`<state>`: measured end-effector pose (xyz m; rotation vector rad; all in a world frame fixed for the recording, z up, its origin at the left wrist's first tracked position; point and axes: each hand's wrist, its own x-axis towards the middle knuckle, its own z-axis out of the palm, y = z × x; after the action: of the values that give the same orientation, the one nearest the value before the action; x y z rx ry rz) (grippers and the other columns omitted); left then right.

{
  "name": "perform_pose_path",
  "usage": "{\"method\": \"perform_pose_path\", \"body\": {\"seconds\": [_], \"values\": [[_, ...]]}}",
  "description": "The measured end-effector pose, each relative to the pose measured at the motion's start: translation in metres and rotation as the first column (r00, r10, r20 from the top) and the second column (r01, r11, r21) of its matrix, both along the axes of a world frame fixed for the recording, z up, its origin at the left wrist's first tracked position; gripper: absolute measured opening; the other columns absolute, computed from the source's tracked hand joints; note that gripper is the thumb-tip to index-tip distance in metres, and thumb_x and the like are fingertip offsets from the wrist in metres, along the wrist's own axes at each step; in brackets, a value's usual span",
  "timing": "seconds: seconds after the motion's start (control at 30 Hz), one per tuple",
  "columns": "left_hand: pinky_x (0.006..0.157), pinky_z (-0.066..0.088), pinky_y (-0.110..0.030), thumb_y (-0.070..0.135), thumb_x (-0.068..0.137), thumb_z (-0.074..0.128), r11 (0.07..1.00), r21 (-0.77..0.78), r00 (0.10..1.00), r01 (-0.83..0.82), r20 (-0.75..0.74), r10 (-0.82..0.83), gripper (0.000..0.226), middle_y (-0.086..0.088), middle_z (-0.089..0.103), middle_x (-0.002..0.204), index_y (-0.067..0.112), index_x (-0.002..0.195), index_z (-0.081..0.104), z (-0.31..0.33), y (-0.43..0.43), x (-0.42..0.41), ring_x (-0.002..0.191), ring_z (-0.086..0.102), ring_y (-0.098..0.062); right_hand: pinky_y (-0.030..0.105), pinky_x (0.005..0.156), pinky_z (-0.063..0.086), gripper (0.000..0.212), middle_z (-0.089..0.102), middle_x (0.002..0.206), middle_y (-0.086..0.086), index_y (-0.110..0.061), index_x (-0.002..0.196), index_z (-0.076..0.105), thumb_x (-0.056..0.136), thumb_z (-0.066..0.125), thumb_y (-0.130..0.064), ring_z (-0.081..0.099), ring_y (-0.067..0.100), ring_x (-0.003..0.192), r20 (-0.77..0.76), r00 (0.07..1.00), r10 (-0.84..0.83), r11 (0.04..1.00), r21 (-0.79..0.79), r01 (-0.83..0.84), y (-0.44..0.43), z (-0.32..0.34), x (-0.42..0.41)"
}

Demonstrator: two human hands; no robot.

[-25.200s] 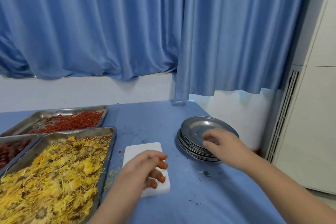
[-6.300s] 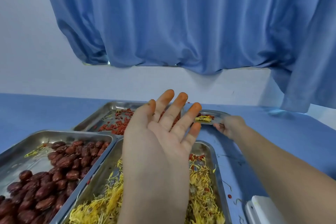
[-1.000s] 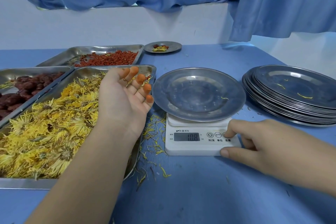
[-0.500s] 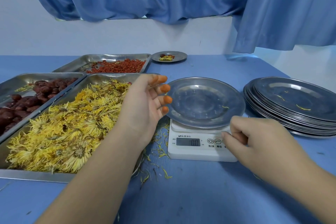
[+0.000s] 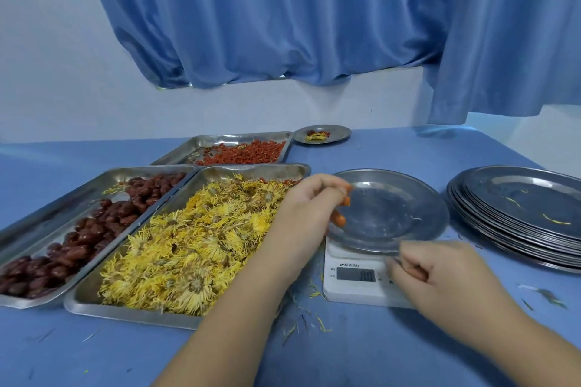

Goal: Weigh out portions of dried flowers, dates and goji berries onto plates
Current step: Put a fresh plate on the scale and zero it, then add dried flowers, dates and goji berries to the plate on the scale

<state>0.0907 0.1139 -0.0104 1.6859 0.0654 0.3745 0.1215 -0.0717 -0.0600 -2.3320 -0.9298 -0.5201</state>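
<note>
We count trays 3: flower tray [image 5: 125,313], date tray [image 5: 47,207], goji tray [image 5: 188,148] | scale [image 5: 355,291] 1 | single plates 2: near plate [image 5: 393,207], far plate [image 5: 342,132] | plate stack [image 5: 490,231] 1, its plates uncountable | hands 2: left hand [image 5: 309,207], right hand [image 5: 440,280]

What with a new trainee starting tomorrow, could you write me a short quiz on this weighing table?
1. True or false: the goji berry tray is the tray farthest from the person.
2. Which tray's contents lie right beside the scale? A dates, B dried flowers, C goji berries.
3. How many trays stand on the table?
Key: 1 true; 2 B; 3 three.
</note>
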Motion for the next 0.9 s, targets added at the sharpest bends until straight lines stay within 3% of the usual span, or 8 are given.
{"method": "perform_pose_path", "body": {"seconds": [0.13,0.23,0.33,0.43,0.53,0.63,0.8,0.9], "values": [[0.059,0.048,-0.026,0.022,0.094,0.054,0.997,0.04,0.996,-0.068,-0.046,0.07,0.017,0.004,0.07,0.086,0.023,0.096,0.071,0.011,0.036,0.006,0.066,0.065,-0.011,0.029,0.045,0.026,0.054,0.028,0.048,-0.001,-0.018,0.055,0.022,0.08,0.07,-0.022,0.029,0.017,0.047,0.007,0.998,0.06,0.998,-0.02,-0.06,-0.003,-0.002,0.0],[0.071,0.058,-0.036,0.023,0.094,0.055,0.928,0.321,0.973,-0.192,-0.063,0.223,0.013,0.004,0.072,0.091,0.026,0.097,0.067,0.024,0.07,0.019,0.07,0.069,-0.012,0.033,0.046,0.029,0.052,0.031,0.049,0.002,-0.017,0.056,0.022,0.083,0.066,-0.026,0.033,0.021,0.05,-0.008,0.997,0.079,0.997,-0.005,-0.079,0.002,0.003,-0.001],[0.072,0.056,-0.038,0.025,0.093,0.057,0.763,0.61,0.957,-0.213,-0.029,0.29,0.011,0.007,0.07,0.09,0.031,0.1,0.064,0.038,0.099,0.036,0.079,0.068,-0.017,0.032,0.045,0.028,0.054,0.029,0.047,-0.002,-0.02,0.055,0.02,0.083,0.066,-0.026,0.031,0.018,0.049,-0.007,0.995,0.102,0.995,-0.018,-0.102,0.003,0.005,-0.001],[0.073,0.05,-0.03,0.025,0.09,0.06,0.556,0.831,0.961,-0.022,-0.136,0.242,0.015,0.008,0.067,0.103,0.031,0.104,0.061,0.036,0.114,0.058,0.088,0.064,-0.012,0.029,0.046,0.025,0.055,0.03,0.047,-0.002,-0.02,0.055,0.02,0.082,0.067,-0.026,0.03,0.017,0.05,-0.01,0.996,0.092,0.996,-0.011,-0.093,0.0,0.005,0.0],[0.081,0.054,-0.035,0.014,0.085,0.064,0.349,0.921,0.922,0.176,-0.278,0.27,0.036,0.004,0.063,0.114,0.027,0.119,0.058,0.022,0.118,0.076,0.091,0.063,-0.015,0.027,0.047,0.023,0.052,0.032,0.05,0.001,-0.018,0.056,0.022,0.083,0.065,-0.028,0.034,0.022,0.055,-0.026,0.996,0.081,0.997,-0.005,-0.081,-0.003,0.004,0.003],[0.079,0.053,-0.035,0.018,0.082,0.067,0.195,0.946,0.905,0.258,-0.307,0.295,0.04,0.005,0.061,0.103,0.026,0.119,0.058,0.015,0.119,0.085,0.087,0.061,-0.015,0.027,0.048,0.024,0.05,0.035,0.053,0.006,-0.016,0.057,0.023,0.083,0.063,-0.029,0.035,0.025,0.057,-0.041,0.997,0.072,0.997,0.014,-0.072,-0.005,0.003,0.006],[0.058,0.045,-0.025,0.024,0.083,0.066,0.2,0.97,0.938,0.136,-0.191,0.29,0.011,0.005,0.063,0.087,0.029,0.091,0.059,0.02,0.124,0.086,0.07,0.059,-0.009,0.025,0.048,0.024,0.05,0.033,0.05,0.004,-0.019,0.055,0.022,0.084,0.062,-0.03,0.035,0.022,0.053,-0.015,0.995,0.099,0.995,0.03,-0.098,-0.005,0.003,0.005],[0.045,0.038,-0.016,0.024,0.086,0.062,0.356,0.933,0.944,0.05,-0.161,0.289,0.02,0.009,0.065,0.074,0.035,0.103,0.06,0.031,0.127,0.079,0.048,0.056,-0.002,0.028,0.049,0.026,0.05,0.032,0.049,0.001,-0.021,0.055,0.022,0.084,0.061,-0.031,0.035,0.022,0.053,-0.024,0.994,0.11,0.993,0.044,-0.109,-0.005,0.005,0.005]]}}
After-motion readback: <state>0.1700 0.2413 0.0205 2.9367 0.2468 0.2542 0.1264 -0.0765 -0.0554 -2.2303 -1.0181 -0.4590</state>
